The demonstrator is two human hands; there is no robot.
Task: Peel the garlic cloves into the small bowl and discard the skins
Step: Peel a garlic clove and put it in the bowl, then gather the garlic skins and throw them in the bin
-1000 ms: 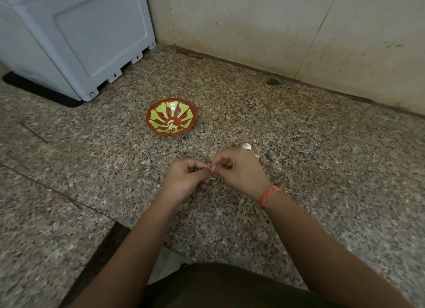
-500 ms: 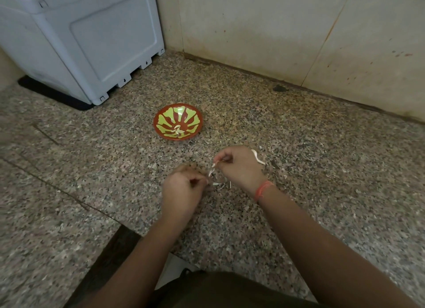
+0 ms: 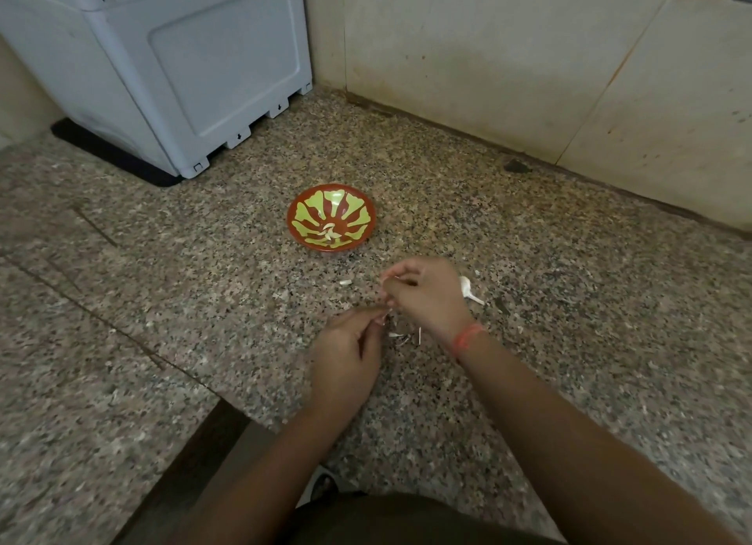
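Small round glossy bowl (image 3: pixel 299 213): red-brown, yellow-green petal shapes fanning from centre.
Peeled garlic cloves (image 3: pixel 329 232) inside: cream-white.
Held garlic clove (image 3: pixel 385 311) at fingers (image 3: pixel 368 313): whitish sliver only.
Speckled stone counter (image 3: pixel 569 300): grey-pink-brown granite, black flecks.
Loose garlic piece (image 3: pixel 467 290), papery skin scraps (image 3: pixel 401 336): white.
Thread band (image 3: pixel 467 336), right wrist: orange-red.
Large plastic box (image 3: pixel 183 56): plain pale blue-grey.
Flat mat (image 3: pixel 114 154) beneath: black.
Wall tiles (image 3: pixel 488 56): beige, brown stains.

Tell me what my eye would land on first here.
The red small bowl with yellow-green petals stands out on the speckled stone surface, with a few pale peeled cloves at its middle. Just nearer the person, the left hand and right hand meet, pinching a small piece of garlic between them.
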